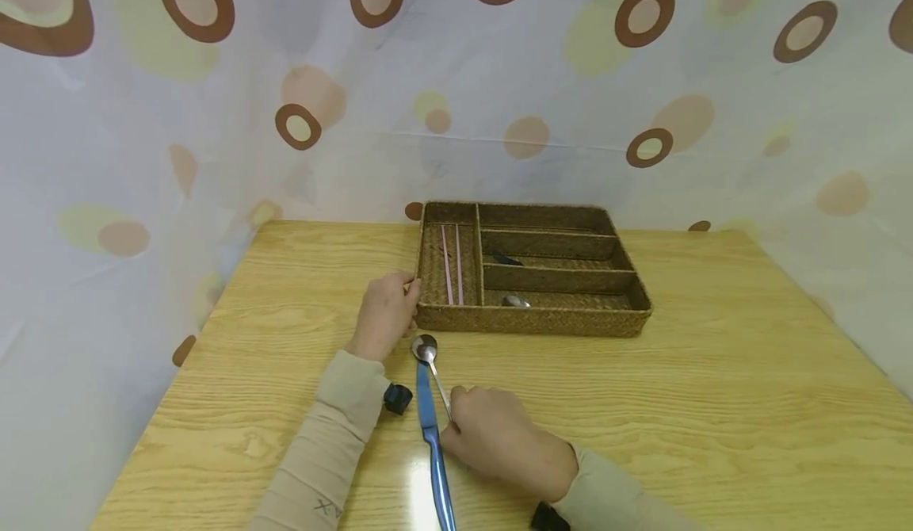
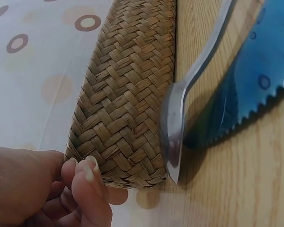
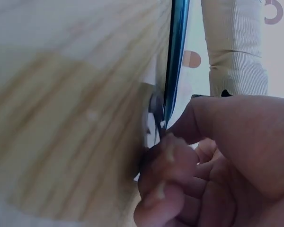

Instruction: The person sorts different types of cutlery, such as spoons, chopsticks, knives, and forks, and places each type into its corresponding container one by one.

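My left hand [image 1: 385,315] grips the near left corner of a woven cutlery tray [image 1: 535,322]; in the left wrist view its thumb and fingertips pinch that corner of the tray [image 2: 125,94]. Close in front, my right hand [image 1: 499,440] pinches the handle of a metal spoon [image 1: 425,348]. The spoon's bowl points away from me, close to the tray's front wall, and overlaps the tip of a blue serrated table knife [image 1: 427,404]. That knife lies lengthwise on the table, just left of my right fingers. In the right wrist view, curled fingers [image 3: 168,163] hide most of the handle.
Two pink chopsticks [image 1: 448,265] lie in the tray's left compartment. A dark utensil [image 1: 506,259] shows in the middle compartment, and another spoon [image 1: 516,301] in the front one. Behind the wooden table [image 1: 713,372] hangs a patterned cloth [image 1: 528,79].
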### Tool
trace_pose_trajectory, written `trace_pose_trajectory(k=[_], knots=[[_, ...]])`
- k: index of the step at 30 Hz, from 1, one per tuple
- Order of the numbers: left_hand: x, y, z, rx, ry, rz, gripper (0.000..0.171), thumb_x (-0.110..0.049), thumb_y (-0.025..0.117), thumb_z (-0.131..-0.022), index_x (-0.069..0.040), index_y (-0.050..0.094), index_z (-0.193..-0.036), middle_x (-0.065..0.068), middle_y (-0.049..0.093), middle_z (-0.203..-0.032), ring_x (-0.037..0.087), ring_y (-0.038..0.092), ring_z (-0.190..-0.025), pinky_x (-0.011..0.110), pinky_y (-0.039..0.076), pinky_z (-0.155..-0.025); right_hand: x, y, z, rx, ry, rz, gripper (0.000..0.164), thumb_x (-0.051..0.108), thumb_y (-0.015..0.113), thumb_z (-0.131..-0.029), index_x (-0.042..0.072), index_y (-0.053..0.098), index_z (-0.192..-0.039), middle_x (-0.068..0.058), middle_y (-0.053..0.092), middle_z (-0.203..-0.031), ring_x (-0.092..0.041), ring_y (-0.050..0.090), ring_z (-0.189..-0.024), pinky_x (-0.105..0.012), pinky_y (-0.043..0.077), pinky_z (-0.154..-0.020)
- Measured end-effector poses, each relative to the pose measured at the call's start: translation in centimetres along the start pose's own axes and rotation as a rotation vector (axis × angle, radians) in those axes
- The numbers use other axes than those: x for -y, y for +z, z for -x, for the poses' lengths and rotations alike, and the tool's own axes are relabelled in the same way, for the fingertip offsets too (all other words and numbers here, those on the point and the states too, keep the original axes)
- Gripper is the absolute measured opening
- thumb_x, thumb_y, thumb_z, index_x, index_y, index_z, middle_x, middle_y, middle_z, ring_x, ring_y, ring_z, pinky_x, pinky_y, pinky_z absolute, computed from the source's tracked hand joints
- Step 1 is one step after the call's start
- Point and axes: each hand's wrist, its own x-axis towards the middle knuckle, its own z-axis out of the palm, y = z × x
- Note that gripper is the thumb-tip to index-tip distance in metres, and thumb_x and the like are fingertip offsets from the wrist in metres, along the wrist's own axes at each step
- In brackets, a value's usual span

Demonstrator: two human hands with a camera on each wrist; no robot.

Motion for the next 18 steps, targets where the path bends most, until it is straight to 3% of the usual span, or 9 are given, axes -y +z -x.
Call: trace_pose_trajectory(k=[5,12,18], knots=[[0.0,0.0,0.0,0.01,0.001,-0.009,0.037,-0.024,0.042,-0.1,-0.002,0.048,-0.128,0.01,0.056,-0.051,0.019,0.054,-0.04,0.029,0.046,-0.037,-0.6,-0.2,0.2,0.004,0.014,-0.047,0.011,0.014,0.056,-0.071,0.013,0.046,-0.066,0.001,0.045,-0.057,-0.011,0.04,-0.048,-0.029,0.037,-0.04],[0.0,0.0,-0.1,0.029,-0.02,0.008,0.038,-0.026,0.041,-0.1,-0.004,0.047,-0.13,0.011,0.057,-0.052,0.019,0.054,-0.041,0.03,0.047,-0.038,-1.3,-0.3,0.8,-0.038,-0.067,-0.132,0.01,0.008,0.054,-0.069,0.014,0.045,-0.066,0.007,0.035,-0.05,-0.006,0.032,-0.041,-0.022,0.031,-0.034],[0.0,0.0,0.0,0.031,-0.037,0.018,0.039,-0.027,0.042,-0.1,-0.003,0.046,-0.13,0.011,0.057,-0.053,0.02,0.054,-0.042,0.03,0.047,-0.038,-2.3,-0.6,1.4,-0.068,-0.086,-0.188,0.01,0.004,0.05,-0.072,0.012,0.044,-0.07,0.005,0.04,-0.052,-0.005,0.035,-0.042,-0.02,0.032,-0.034]])
